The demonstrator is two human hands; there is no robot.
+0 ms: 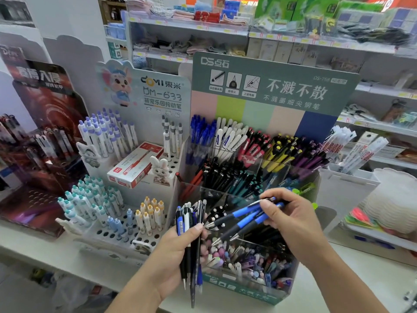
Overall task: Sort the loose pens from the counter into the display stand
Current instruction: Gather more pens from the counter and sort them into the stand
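My left hand (180, 249) grips an upright bundle of several mixed pens (190, 224), blue, white and black, in front of the green display stand (266, 86). My right hand (291, 220) pinches three blue-grip pens (243, 219) by their upper ends, tips slanting down to the left toward my left thumb. Both hands hover over the stand's clear acrylic compartments (228, 193), which hold pens sorted by colour: blue, white, red, yellow, purple, black, teal and pastel ones at the front.
A white pen rack (126, 231) with round holes and a red pen box (135, 164) stands to the left. A dark red display (42, 109) sits farther left. White bins (347, 184) with packaged items are on the right. Store shelves fill the background.
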